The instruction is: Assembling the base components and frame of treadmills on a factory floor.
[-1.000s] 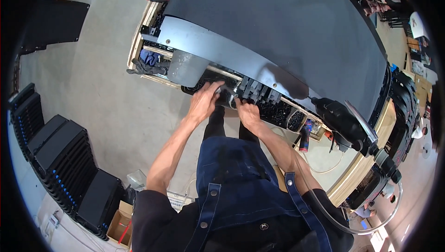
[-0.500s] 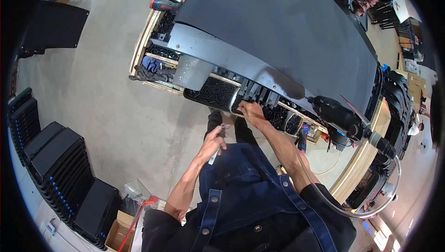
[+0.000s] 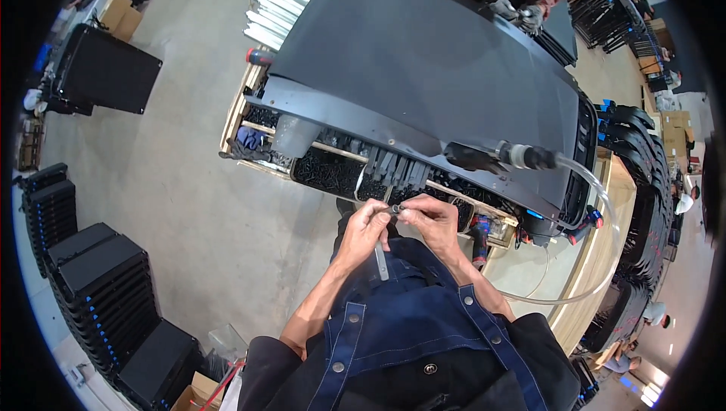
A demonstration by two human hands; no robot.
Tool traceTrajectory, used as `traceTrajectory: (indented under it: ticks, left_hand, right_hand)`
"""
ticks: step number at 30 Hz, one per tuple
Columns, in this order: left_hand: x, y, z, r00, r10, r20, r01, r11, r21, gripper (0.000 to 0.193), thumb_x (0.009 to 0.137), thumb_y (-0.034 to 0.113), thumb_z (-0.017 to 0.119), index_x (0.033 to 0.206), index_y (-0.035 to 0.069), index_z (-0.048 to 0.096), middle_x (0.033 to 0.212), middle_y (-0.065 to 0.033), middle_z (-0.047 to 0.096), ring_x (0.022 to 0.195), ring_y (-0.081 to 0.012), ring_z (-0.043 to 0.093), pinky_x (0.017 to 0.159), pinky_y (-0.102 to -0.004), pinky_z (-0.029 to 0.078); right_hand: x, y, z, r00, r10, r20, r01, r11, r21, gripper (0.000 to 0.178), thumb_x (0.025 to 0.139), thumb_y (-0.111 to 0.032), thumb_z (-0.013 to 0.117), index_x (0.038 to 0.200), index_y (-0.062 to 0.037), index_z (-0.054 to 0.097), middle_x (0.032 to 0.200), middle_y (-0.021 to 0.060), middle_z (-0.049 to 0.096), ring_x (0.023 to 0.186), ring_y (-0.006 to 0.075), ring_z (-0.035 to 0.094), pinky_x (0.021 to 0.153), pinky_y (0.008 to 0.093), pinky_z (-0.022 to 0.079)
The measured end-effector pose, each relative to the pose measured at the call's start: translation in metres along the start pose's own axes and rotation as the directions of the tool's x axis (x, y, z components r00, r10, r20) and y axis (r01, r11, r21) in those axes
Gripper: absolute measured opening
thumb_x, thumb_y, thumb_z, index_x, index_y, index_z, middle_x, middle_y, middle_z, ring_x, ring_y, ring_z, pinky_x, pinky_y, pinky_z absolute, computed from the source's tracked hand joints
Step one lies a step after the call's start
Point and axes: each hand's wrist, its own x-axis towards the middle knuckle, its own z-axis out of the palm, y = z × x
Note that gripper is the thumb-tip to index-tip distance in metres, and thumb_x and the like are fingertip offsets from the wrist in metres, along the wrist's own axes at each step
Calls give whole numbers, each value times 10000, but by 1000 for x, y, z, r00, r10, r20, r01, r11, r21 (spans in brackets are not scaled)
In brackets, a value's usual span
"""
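In front of my apron, both hands are together at chest height. My left hand (image 3: 363, 234) is closed around a flat silver metal bar (image 3: 382, 262) with a hole in its lower end. The bar's upper part passes behind the fingers. My right hand (image 3: 433, 222) pinches at a small dark, ring-like piece (image 3: 395, 209) between the fingertips of both hands; its exact kind is too small to tell. Just beyond, a bin of black screws (image 3: 329, 169) and upright dark metal pieces (image 3: 395, 167) sit under the edge of a large dark panel (image 3: 423, 55).
A black air tool (image 3: 473, 156) with a clear hose (image 3: 609, 207) is at the panel's near right edge. A cordless driver (image 3: 479, 241) stands right of my hands. Another person's gloved hands (image 3: 522, 14) work at the far side. Stacked black panels (image 3: 106, 282) stand left.
My right hand has come back from the parts bins to meet my left hand, which has risen slightly with the silver bar. The view has shifted, and the air tool appears farther left.
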Motion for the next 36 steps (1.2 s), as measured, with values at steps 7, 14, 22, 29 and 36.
traceTrajectory:
  ticks: [7, 14, 22, 29, 36]
  left_hand:
    - [-12, 25, 82, 956, 251, -155, -220, 956, 193, 262, 1062, 201, 592, 1201, -19, 620, 880, -74, 616, 706, -138, 630, 646, -291, 542]
    - [-9, 16, 143, 586, 773, -244, -366, 521, 771, 282, 951, -25, 658, 1229, 20, 679, 982, -147, 667, 804, -244, 663, 705, -333, 547]
    - [3, 14, 137, 756, 550, -355, -270, 756, 596, 236, 1005, 101, 652, 1218, 5, 685, 1002, -108, 693, 882, -182, 674, 746, -317, 542]
    - [54, -41, 77, 915, -315, -252, 233, 923, -306, 300, 926, 378, 750, 954, 90, 667, 709, 94, 430, 562, -21, 359, 483, -198, 272]
    - [157, -101, 37, 916, -357, 185, 380, 619, -687, 192, 940, 275, 696, 977, 106, 614, 838, 0, 554, 659, -93, 473, 517, -207, 346]
  right_hand:
    - [-25, -36, -28, 844, -534, 44, 507, 771, -386, 177, 829, 43, 796, 1000, 9, 767, 949, 133, 744, 834, 196, 724, 691, 282, 559]
    - [-41, -32, -30, 795, -602, -76, 566, 781, -266, 194, 887, 72, 742, 1076, 40, 708, 983, 153, 713, 789, 159, 695, 664, 265, 574]
    - [-26, -29, -47, 829, -558, 46, 546, 789, -282, 191, 907, 91, 702, 1091, 42, 696, 970, 149, 690, 796, 193, 700, 663, 282, 571]
    - [4, -48, -99, 953, -302, 1, 261, 824, -504, 255, 886, 8, 739, 1138, -29, 729, 951, 66, 697, 810, 157, 667, 689, 310, 552]
    - [92, -140, -86, 877, -308, 369, 438, 828, -350, 952, 647, -20, 886, 1496, -35, 455, 1449, 152, 574, 1312, 276, 588, 1098, 439, 478]
